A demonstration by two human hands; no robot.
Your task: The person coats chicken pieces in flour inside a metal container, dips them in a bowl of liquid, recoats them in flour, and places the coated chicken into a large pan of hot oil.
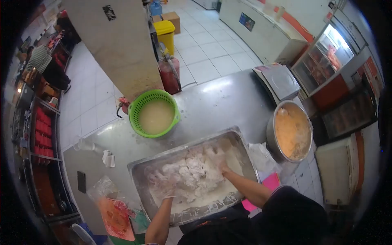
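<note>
A large rectangular metal tray (141, 203) on the steel table holds white flour (234, 165) and a heap of lumpy flour-coated pieces (194, 167), whose kind I cannot make out. My left hand (163, 185) is in the tray at the heap's left side, whitened with flour. At the heap's right side, my right hand (217, 160) reaches into the flour. Flour and blur hide the fingers of both hands, so it is unclear whether they grip any piece.
Behind the tray stands a green basket (176, 118) with cloudy liquid inside. To the right is a metal pot (271, 132) of orange-coloured contents. A pink tray with plastic bags (107, 188), a phone (81, 181) and crumpled tissue (108, 158) lie left. Another person (41, 61) stands far left.
</note>
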